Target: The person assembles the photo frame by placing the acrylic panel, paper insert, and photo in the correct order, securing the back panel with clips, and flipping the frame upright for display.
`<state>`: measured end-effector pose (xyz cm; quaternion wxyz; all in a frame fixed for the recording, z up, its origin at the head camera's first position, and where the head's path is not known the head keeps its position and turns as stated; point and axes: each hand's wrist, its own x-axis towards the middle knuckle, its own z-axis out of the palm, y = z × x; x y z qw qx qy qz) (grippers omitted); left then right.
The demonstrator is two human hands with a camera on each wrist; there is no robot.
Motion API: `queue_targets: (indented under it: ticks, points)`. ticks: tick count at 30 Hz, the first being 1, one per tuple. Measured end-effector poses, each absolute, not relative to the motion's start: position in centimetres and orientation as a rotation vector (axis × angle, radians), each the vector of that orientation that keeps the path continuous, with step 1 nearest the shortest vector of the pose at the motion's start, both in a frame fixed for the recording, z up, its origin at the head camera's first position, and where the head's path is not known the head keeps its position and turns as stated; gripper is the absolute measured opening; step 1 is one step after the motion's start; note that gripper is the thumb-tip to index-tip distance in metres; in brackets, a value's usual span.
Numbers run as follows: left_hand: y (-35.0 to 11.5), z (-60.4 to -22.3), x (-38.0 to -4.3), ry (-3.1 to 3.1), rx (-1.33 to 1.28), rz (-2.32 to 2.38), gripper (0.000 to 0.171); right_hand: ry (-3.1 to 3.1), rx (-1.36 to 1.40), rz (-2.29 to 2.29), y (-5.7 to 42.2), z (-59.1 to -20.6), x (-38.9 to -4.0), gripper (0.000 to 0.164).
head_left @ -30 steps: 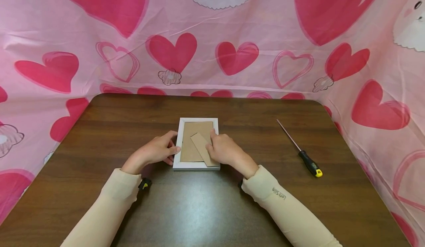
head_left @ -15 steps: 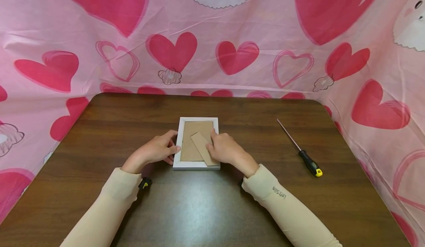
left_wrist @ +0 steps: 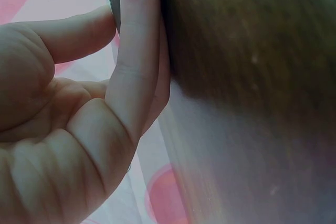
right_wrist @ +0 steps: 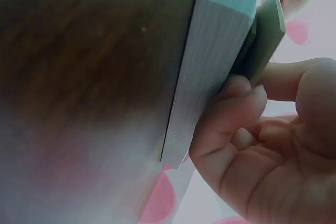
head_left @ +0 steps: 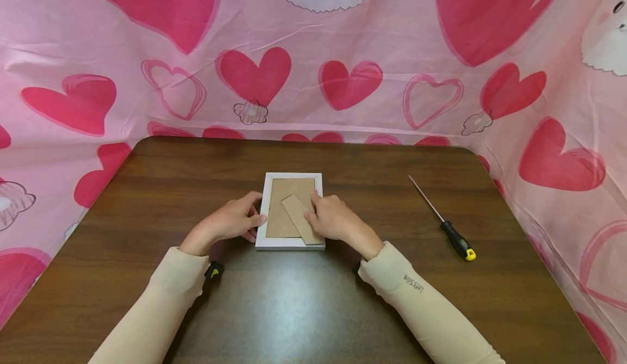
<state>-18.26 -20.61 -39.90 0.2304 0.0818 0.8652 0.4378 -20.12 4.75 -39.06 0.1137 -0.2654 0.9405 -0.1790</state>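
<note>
A white picture frame (head_left: 260,223) lies back side up on the table, its brown backing board (head_left: 278,190) showing. A slanted cardboard stand leg (head_left: 300,218) crosses the board toward the lower right corner. My left hand (head_left: 234,220) holds the frame's left side, thumb on the rim and fingers down along the outer edge. At the right side, my right hand (head_left: 335,218) pinches the stand leg between thumb and curled fingers. In the right wrist view the stand leg (right_wrist: 270,30) tilts up off the back, and the fingers touch the frame's side (right_wrist: 210,61).
A screwdriver (head_left: 456,239) with a black and yellow handle lies on the wooden table (head_left: 372,168) to the right. Pink cloth with hearts (head_left: 299,32) hangs behind and at both sides. A black strap (head_left: 214,271) shows by the left cuff.
</note>
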Motion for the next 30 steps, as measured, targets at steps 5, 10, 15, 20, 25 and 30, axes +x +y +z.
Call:
queue_targets:
  ticks: [5,10,15,20,25,30]
  points:
    - [-20.58,-39.73,-18.21,2.383,0.221,1.197,0.055,2.714,-0.834,-0.525,5.23,-38.9,-20.35,0.062]
    - [-20.55,-39.61,-18.15,2.403,0.22,1.177,0.055,2.691,-0.849,-0.516,5.41,-38.78,-20.44,0.063]
    - [-20.55,-39.61,-18.03,2.39,0.226,1.196,0.054,2.7,-0.852,-0.455,5.21,-38.62,-20.27,0.063]
    - [-20.47,-39.73,-18.1,2.375,0.214,1.211,0.053,2.684,-0.81,-0.42,5.17,-38.51,-20.17,0.065]
    - [-20.53,-39.69,-18.17,2.373,0.218,1.215,0.054,2.69,-0.82,-0.422,5.19,-38.42,-20.18,0.065]
    - [-20.56,-39.78,-18.13,2.381,0.207,1.207,0.054,2.673,-0.845,-0.492,5.33,-38.48,-20.4,0.068]
